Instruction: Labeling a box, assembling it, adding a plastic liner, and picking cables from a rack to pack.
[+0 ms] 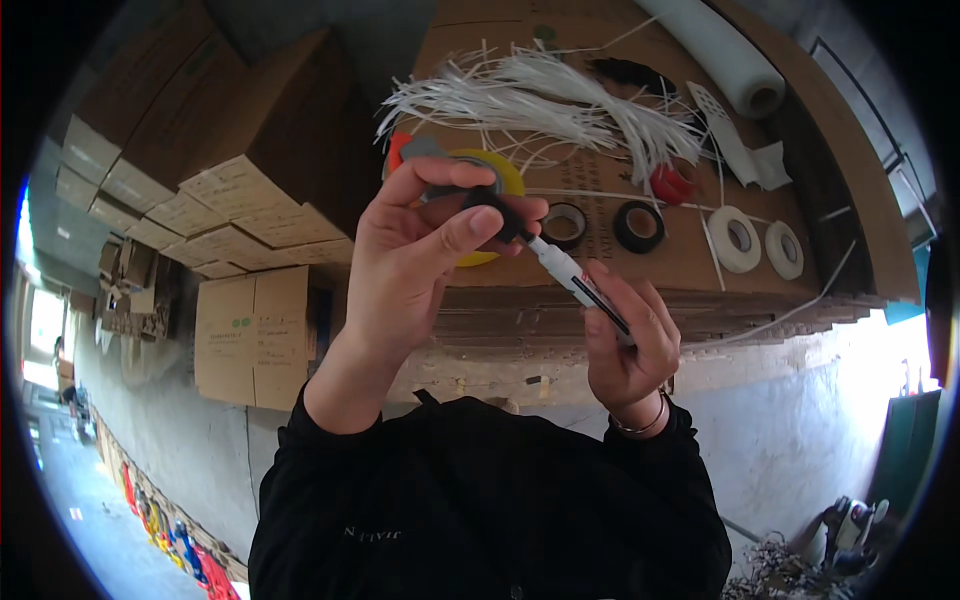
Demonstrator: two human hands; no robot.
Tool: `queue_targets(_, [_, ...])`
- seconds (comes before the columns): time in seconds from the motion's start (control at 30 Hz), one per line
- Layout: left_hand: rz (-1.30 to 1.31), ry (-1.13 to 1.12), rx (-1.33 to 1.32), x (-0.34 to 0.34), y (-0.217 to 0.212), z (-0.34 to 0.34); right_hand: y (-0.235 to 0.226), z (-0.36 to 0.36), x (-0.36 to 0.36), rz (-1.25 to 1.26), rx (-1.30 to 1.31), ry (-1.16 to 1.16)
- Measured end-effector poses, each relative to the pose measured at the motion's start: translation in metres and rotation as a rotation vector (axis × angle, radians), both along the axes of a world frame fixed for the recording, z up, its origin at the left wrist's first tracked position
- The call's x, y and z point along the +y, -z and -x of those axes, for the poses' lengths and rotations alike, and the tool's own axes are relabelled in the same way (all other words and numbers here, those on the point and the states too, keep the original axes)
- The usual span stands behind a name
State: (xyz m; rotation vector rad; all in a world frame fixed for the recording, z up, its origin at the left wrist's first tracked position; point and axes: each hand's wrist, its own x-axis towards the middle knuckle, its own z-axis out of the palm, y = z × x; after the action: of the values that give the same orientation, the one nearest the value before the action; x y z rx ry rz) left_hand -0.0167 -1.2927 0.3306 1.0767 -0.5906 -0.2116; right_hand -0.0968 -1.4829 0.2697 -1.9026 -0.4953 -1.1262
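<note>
Your left hand [405,240] pinches a black piece [510,222] at the white marker [562,268] (slim, tubular) your right hand [640,340] clasps.

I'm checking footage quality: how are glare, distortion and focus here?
In the head view, glare bleaches the grey wall at far right, the brown cardboard work surface bows along its right side, and the white pen-like tube in the right hand looks fairly sharp.

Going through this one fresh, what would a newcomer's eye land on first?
Probably the white pen-like tool near the centre, held in the right hand, its narrow end at a black piece in the left hand. Next, the loose bundle of white strips across the cardboard beyond, then the stacked brown boxes at upper left.
</note>
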Motion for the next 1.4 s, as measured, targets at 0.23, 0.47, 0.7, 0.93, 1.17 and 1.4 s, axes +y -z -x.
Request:
queue_targets(0.23, [-0.109,0.097,-0.097,-0.009,0.003,-0.001,0.0,0.007,-0.016,0.02,-0.018,-0.052])
queue_targets(0.47, [-0.444,0.09,-0.518,-0.018,-0.002,0.009,-0.003,0.022,-0.03,0.007,0.025,-0.116])
queue_targets(0.7, [-0.501,0.555,-0.38,-0.048,-0.037,0.025,-0.004,0.04,-0.026,-0.098,0.205,-0.362])
queue_targets(0.93, [-0.529,0.54,-0.532,-0.058,-0.03,0.037,-0.003,0.053,-0.033,-0.095,0.245,-0.346])
queue_targets(1.17, [-0.614,0.523,-0.572,-0.066,-0.014,0.034,0.003,0.071,-0.035,-0.076,0.321,-0.246])
queue_targets(1.4, [-0.335,-0.334,-0.948,-0.042,-0.004,0.011,-0.028,0.002,-0.11,0.299,-0.054,0.643])
